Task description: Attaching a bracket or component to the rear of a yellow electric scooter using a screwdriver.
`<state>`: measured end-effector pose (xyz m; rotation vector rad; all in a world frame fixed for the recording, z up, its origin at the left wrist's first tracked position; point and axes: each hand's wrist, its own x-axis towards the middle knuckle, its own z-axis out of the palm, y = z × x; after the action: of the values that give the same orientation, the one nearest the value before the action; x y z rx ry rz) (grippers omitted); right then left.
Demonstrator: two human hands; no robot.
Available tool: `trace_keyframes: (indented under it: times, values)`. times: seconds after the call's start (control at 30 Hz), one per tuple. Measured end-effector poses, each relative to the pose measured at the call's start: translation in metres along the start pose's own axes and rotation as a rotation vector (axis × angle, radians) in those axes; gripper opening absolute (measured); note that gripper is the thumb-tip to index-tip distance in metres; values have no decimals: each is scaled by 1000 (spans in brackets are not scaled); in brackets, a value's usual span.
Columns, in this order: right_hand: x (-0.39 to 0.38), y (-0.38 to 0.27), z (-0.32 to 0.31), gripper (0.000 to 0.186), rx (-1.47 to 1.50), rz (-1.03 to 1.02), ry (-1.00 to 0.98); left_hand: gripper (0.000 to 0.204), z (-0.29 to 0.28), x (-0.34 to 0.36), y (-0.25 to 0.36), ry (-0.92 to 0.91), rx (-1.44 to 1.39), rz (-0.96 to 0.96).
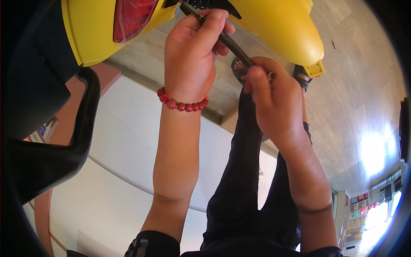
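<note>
A long dark metal hand tool with a knurled handle point(234, 46) slants from the yellow bodywork point(278, 25) at the top down to the right. My left hand point(188, 60), with a red bead bracelet point(182, 106) at the wrist, is closed around its upper part. Around the lower end, where a small round tip shows, the fingers of my right hand point(278, 94) are closed. The tool's far end reaches a dark gap in the bodywork and is cut off by the picture's upper edge. A red tail light point(133, 19) sits in the yellow panel left of my left hand.
A black curved bar point(83, 115) stands at the left beside a dark seat-like part point(34, 60). My legs in black trousers point(231, 184) and sandalled feet are below. A white panel point(124, 128) lies behind my left forearm; pale wood-look floor point(351, 94) spreads right.
</note>
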<state>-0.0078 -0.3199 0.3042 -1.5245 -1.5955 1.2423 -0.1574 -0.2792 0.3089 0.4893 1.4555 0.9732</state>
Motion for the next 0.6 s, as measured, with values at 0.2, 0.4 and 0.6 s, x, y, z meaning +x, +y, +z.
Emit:
trace_keyframes:
  times: [0.2, 0.4, 0.6]
  values:
    - [8, -14, -7, 31, 966, 784, -204, 18, -2, -1, 3, -31, -223, -69]
    - [7, -7, 7, 35, 77, 32, 26, 16, 4, 1, 1, -36, -134, 48]
    - [14, -21, -13, 35, 832, 794, -299, 15, 0, 2, 4, -53, -146, -10]
